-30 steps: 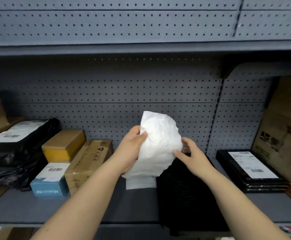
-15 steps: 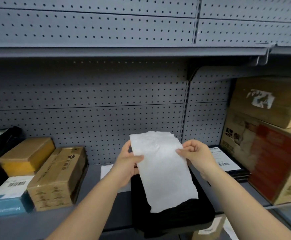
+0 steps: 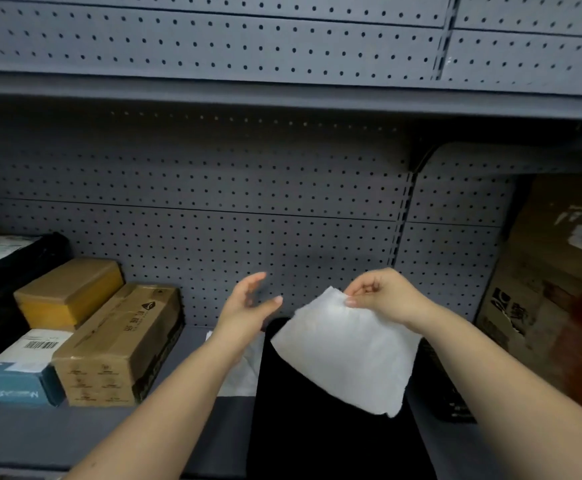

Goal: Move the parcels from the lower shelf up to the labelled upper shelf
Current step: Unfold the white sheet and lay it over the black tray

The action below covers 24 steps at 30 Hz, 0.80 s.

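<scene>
My right hand (image 3: 384, 297) pinches the top corner of a white soft parcel (image 3: 348, 351), which hangs tilted above a black parcel (image 3: 317, 420) lying on the lower shelf (image 3: 85, 434). My left hand (image 3: 248, 306) is open beside the white parcel, fingers apart, not touching it. The upper shelf (image 3: 282, 95) runs across above; its top surface is hidden and no label shows.
On the lower shelf at left stand a brown carton (image 3: 119, 344), a yellow-brown box (image 3: 67, 292), a blue box with a barcode label (image 3: 22, 372) and a black bag (image 3: 2, 271). A white flat packet (image 3: 244, 368) lies behind my left forearm. Large cartons (image 3: 556, 289) fill the right.
My left hand has let go of the white parcel and opened. The right hand alone holds it now, and the parcel has swung to the right and tilted.
</scene>
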Available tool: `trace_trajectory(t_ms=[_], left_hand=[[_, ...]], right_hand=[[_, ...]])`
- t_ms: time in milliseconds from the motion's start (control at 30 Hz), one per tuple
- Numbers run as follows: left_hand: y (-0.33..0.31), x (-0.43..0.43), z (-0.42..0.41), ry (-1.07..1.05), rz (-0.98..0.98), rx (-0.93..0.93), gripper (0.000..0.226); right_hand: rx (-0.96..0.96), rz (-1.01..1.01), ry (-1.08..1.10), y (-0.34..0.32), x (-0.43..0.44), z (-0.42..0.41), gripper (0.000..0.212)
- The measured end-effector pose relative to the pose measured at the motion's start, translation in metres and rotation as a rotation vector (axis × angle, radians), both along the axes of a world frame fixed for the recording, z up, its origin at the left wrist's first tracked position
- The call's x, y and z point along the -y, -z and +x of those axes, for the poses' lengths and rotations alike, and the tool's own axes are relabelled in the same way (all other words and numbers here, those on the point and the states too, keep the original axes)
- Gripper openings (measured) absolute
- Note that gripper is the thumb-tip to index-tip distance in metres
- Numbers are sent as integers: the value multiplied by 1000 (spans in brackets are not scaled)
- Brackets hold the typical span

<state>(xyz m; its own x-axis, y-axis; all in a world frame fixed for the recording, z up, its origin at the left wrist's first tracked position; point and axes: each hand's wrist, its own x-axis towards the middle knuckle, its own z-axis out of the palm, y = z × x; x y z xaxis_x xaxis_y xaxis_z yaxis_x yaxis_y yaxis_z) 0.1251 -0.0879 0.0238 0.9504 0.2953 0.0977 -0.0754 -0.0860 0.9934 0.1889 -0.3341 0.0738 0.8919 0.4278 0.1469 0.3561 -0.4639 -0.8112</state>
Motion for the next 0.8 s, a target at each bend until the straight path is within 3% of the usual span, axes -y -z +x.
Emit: trace_trajectory(t_ms=[100,233,300,400,800], left_hand=[[-14,9,10,157,219,119,38],[-19,26,30,450,526,142,32],[-19,33,40,492,603,157,21],[-19,32,50,472,588,158,3],[-2,18,72,294,581,104,6]], right_hand=[[2,-83,-86,-9,-9,7,9],[-44,-138,-174,-6,-17,11,12],[-57,-121,-172,-3,-16,15,13],[-70,-113,-135,0,-13,20,13],[-43,-252,-15,24,12,36,19]])
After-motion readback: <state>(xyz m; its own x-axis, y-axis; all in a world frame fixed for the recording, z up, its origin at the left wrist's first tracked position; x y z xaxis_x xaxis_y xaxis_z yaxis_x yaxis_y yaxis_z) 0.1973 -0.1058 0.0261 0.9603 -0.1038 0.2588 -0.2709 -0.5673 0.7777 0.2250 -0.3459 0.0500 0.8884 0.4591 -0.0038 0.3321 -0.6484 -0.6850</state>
